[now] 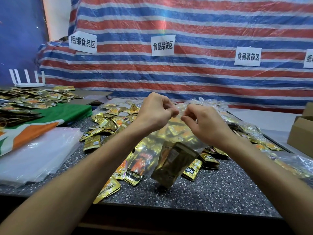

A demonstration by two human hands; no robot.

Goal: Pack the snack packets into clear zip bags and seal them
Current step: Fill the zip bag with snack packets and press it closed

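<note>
At your far left, a stack of empty clear bags (pixel 39 150) lies flat on the speckled table (pixel 211 192), just beside a green and orange cloth (pixel 55 116). Loose gold snack packets (pixel 111 119) are heaped across the middle of the table. Your left hand (pixel 155 112) is raised above that heap, fingers curled, pinching the top edge of a clear zip bag (pixel 152 141). Your right hand (pixel 201 121) pinches the same edge just beside it, and the fingertips of the two hands nearly meet. The bag hangs below both grips, clear of the table. A dark gold packet (pixel 176 163) sits tilted in its lower end. Your fingers hide the zip, so I cannot tell whether it is closed. Further right, packed bags (pixel 294 165) lie on the table, and a cardboard box (pixel 301 133) stands at the far right
</note>
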